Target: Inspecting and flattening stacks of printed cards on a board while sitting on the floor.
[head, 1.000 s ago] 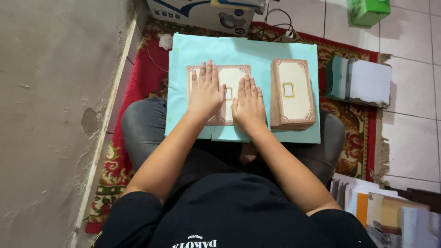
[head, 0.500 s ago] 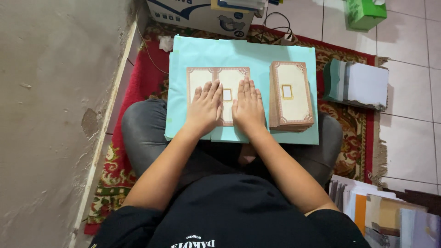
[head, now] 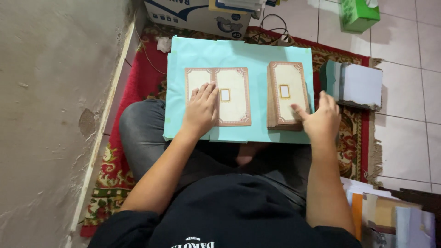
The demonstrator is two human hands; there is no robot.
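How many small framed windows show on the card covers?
2: one on the opened flat cover just right of the left hand, one atop the stack by the right hand. Covers lower in the stack are hidden.

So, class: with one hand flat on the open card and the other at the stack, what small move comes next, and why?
Probably lift the stack's top card: the right hand touches its near corner, while the left hand lies on the open card.

Bare blue board (head: 257,57) between the open card (head: 218,96) and card stack (head: 287,94) leaves passing room.
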